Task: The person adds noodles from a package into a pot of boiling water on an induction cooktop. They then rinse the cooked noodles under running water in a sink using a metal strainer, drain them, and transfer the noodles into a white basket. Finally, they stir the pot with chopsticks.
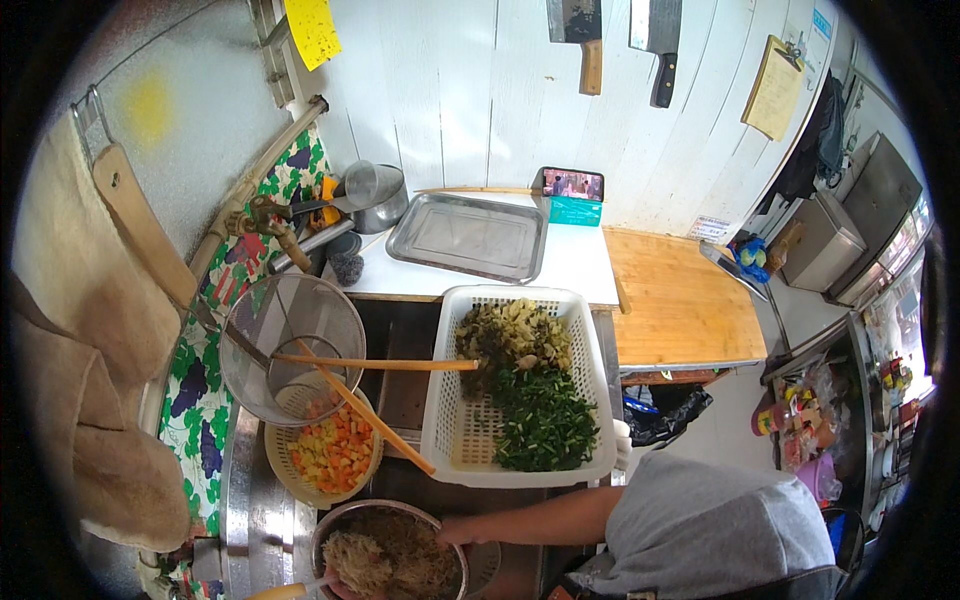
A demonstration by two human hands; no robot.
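Observation:
My right hand [455, 531] is closed on the right rim of a round metal bowl [452, 537] at the bottom. Tangled brown shredded food, like fine noodles [416, 551], fills the bowl. At its lower left, a little skin that seems to be my left hand [341, 585] shows against the food; most of it is hidden. A wooden handle [281, 592] reaches the rim there. Above the bowl, a cream colander [281, 472] holds diced orange and yellow vegetables [337, 450]. Beside it, a white perforated basket [442, 420] contains chopped greens [544, 420] and chopped yellowish vegetables [517, 330].
A wire-mesh strainer [322, 307] overlaps the colander, with two long wooden sticks [390, 364] lying across. Behind are a metal tray [469, 236], a saucepan [386, 202] and a propped phone [574, 184]. Two cleavers [592, 67] hang on the wall. A wooden board [675, 300] lies right.

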